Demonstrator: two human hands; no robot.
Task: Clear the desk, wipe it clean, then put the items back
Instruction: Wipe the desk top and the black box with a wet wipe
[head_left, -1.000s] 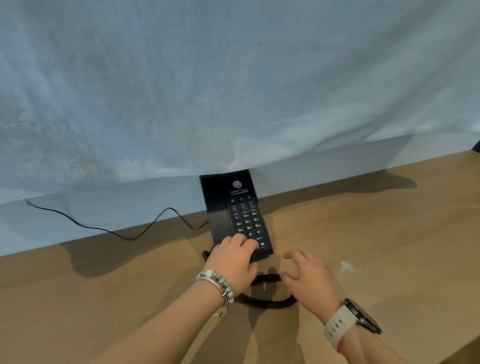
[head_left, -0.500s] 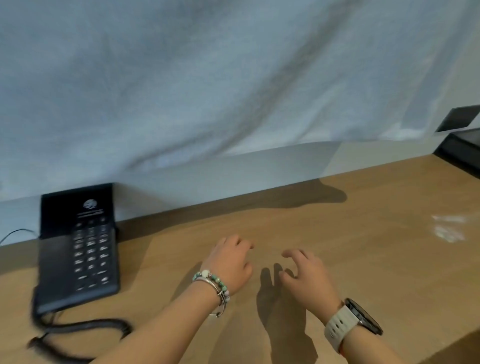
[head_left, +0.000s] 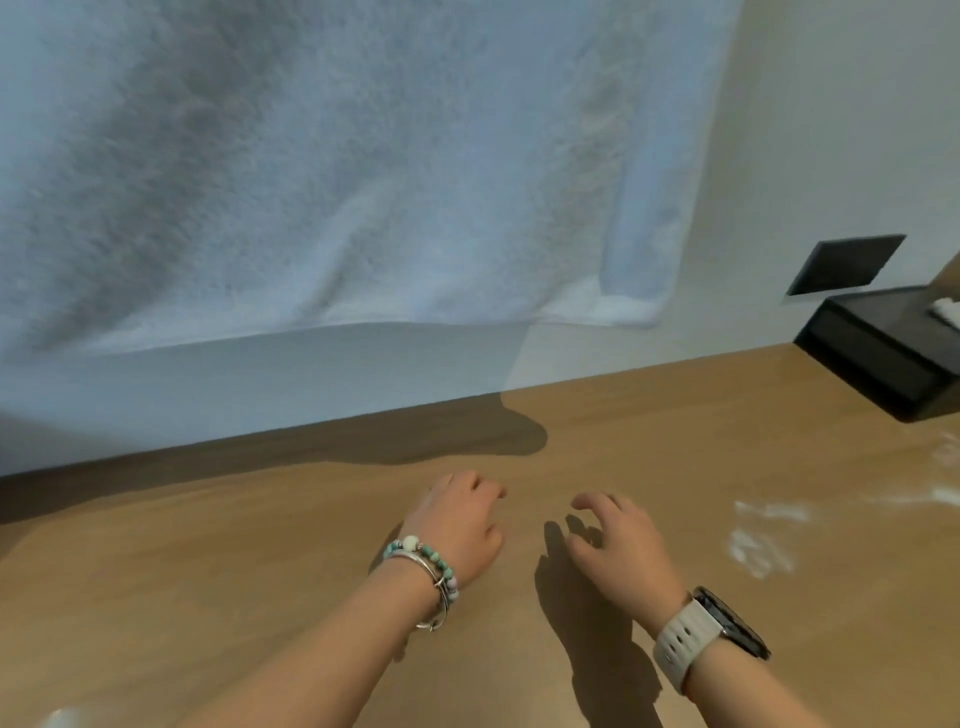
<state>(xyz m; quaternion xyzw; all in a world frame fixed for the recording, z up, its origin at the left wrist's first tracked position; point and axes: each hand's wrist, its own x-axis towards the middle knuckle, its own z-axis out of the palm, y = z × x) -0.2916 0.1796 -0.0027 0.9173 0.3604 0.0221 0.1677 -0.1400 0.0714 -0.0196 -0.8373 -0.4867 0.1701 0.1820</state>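
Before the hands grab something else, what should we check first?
1. Left hand free, holding nothing: ok.
2. Right hand free, holding nothing: ok.
3. Desk bare under both hands: ok.
4. Desk wiped clean: cannot tell; pale streaks at the right could be wet marks or glare.
5. Black box in view at the far right: ok.
6. Clear view ahead: not ok; white towel hangs across it.

White wall (head_left: 831, 130), dark panel (head_left: 844, 265) rt; pale cloth (head_left: 337, 156) hanging; wood desk (head_left: 208, 545), sunlit.
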